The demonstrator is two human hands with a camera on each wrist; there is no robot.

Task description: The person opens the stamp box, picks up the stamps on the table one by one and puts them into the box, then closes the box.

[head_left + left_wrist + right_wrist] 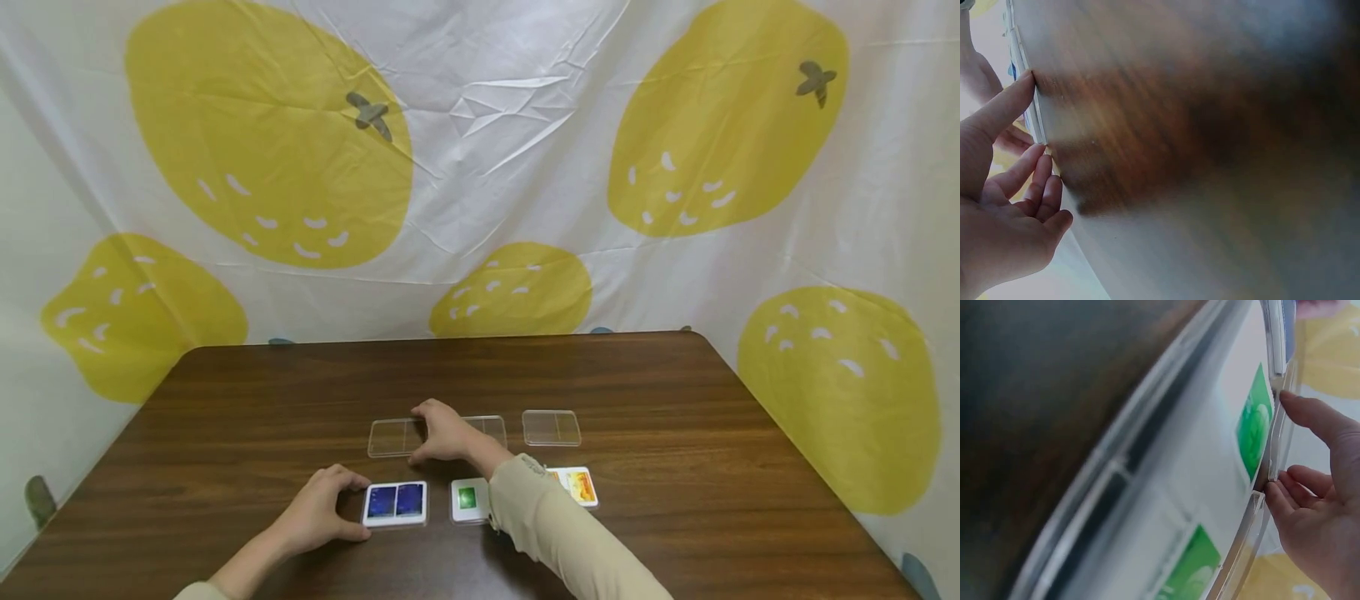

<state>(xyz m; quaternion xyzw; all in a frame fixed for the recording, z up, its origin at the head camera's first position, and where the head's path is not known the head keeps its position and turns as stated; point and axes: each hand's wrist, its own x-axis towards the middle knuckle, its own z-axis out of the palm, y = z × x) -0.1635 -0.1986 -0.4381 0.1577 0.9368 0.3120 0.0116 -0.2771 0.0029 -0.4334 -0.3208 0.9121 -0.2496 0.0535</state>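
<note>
My left hand is at the left end of a flat white case with two blue cards, thumb at its near corner and forefinger at its far one. In the left wrist view those fingertips meet the case's edge. Farther back, my right hand reaches over and pinches the right end of a clear plastic lid across its width. The right wrist view shows thumb and fingers on that lid's edge. Beneath the right forearm sits a clear case with green-pictured cards, partly covered by the sleeve.
Right of the sleeve lies a case with orange-pictured cards, partly hidden. Two more clear lids lie in the back row, a middle lid and a right lid. All rest on a brown wooden table before a lemon-print curtain.
</note>
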